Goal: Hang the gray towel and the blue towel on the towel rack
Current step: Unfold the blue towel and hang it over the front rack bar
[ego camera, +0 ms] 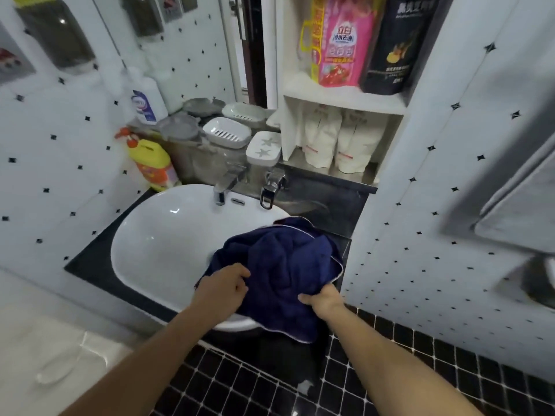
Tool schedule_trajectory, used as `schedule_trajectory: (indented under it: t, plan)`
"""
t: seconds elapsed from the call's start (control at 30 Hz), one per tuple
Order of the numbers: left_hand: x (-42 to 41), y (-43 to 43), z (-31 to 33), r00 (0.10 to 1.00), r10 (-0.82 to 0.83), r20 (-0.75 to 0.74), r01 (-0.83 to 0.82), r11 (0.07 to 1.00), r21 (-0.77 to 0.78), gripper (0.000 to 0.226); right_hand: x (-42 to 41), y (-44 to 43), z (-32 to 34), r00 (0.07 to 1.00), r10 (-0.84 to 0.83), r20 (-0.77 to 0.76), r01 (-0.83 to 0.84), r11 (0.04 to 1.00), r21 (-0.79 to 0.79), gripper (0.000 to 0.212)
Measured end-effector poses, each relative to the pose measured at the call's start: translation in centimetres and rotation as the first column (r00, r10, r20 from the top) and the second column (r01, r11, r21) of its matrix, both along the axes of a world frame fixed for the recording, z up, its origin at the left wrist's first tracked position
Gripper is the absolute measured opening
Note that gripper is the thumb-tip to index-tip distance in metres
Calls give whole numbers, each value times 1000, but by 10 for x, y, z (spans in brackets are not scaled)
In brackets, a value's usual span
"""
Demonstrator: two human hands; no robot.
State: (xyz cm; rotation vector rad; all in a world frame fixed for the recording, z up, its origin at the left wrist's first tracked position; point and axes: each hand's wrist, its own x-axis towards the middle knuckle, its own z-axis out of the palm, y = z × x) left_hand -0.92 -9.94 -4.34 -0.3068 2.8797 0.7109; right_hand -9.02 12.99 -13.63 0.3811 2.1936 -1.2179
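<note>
The navy blue towel [282, 265] is being gathered at the white sink's [156, 235] right rim, bunched, seemingly for lifting; its near edge is being pinched by the left hand [223, 288] and right hand [322, 300].

Navy blue towel [282, 259] (pale edging), white sink [156, 235], black-tiled floor [240, 385].
</note>
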Motion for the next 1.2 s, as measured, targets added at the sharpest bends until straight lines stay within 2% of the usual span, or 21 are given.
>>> schedule_trajectory:
  t: [0.07, 0.13, 0.2, 0.3, 0.37, 0.43, 0.5, 0.57, 0.67, 0.73, 0.8, 0.87, 0.9, 0.97, 1.0, 1.03, 1.07, 1.13, 1.17, 1.2]
  plan:
    - [-1, 1, -2, 998, -69, 0, 69, 997, -26, 29, -4, -1, 2, 999, -41, 26, 40, 999, 30, 51]
    - [-4, 7, -2, 983, -181, 13, 181, 981, -73, 41, -7, 2, 16, 990, -126, 66, 131, 988, -78, 37]
    - [-11, 26, 1, 940, -337, 52, 341, 931, -130, 66, -12, 8, 42, 972, -202, 119, 225, 946, -232, 35]
    - [-27, 77, 15, 853, -514, 86, 521, 839, -157, 109, -20, 26, 97, 955, -273, 113, 296, 871, -392, 34]
    - [-38, 117, 34, 843, -537, 11, 531, 829, -177, 118, -21, 45, 136, 942, -324, 92, 327, 817, -474, 28]
    - [-49, 151, 58, 858, -484, -170, 457, 872, -175, 97, -20, 71, 170, 925, -372, 82, 355, 764, -539, 22]
    - [-64, 179, 86, 857, -385, -342, 385, 920, -70, 59, -15, 102, 201, 917, -396, 56, 349, 722, -598, 16]
    - [-76, 207, 118, 855, -335, -396, 385, 921, 51, 33, -10, 136, 228, 905, -426, 3, 321, 676, -663, 12]
    - [-86, 257, 168, 861, -250, -442, 406, 863, 303, 12, -1, 195, 263, 883, -456, -113, 210, 598, -774, 16]
    - [-87, 291, 201, 889, -155, -431, 391, 747, 537, 13, 6, 236, 280, 853, -493, -173, 161, 562, -811, 26]
    - [-84, 323, 229, 909, -106, -402, 382, 595, 707, 15, 16, 278, 286, 800, -538, -267, 170, 628, -759, 28]
    - [-80, 354, 254, 911, -103, -398, 395, 489, 778, 13, 26, 317, 281, 748, -532, -397, 202, 752, -628, 28]
    - [-78, 369, 262, 915, -103, -390, 393, 449, 803, 12, 31, 335, 277, 734, -510, -449, 204, 796, -570, 41]
    - [-74, 399, 275, 920, -100, -379, 388, 374, 843, 12, 41, 366, 276, 732, -410, -544, 110, 859, -500, 81]
    - [-72, 415, 279, 920, -100, -380, 391, 339, 856, 13, 45, 378, 279, 726, -342, -597, 35, 885, -464, 94]
    - [-70, 431, 282, 918, -108, -381, 395, 312, 864, 14, 49, 388, 283, 688, -286, -667, -33, 906, -423, 97]
    - [-67, 446, 285, 918, -126, -377, 397, 288, 871, 14, 51, 398, 289, 618, -269, -739, -64, 919, -388, 86]
    - [-64, 474, 288, 920, -157, -358, 388, 261, 884, 13, 54, 417, 304, 482, -367, -796, -3, 908, -420, 40]
    - [-63, 485, 289, 924, -157, -350, 380, 263, 887, 13, 55, 428, 312, 447, -435, -782, 34, 881, -471, 20]
    - [-64, 494, 289, 929, -146, -339, 367, 274, 889, 13, 56, 440, 319, 427, -482, -765, 67, 860, -505, 12]
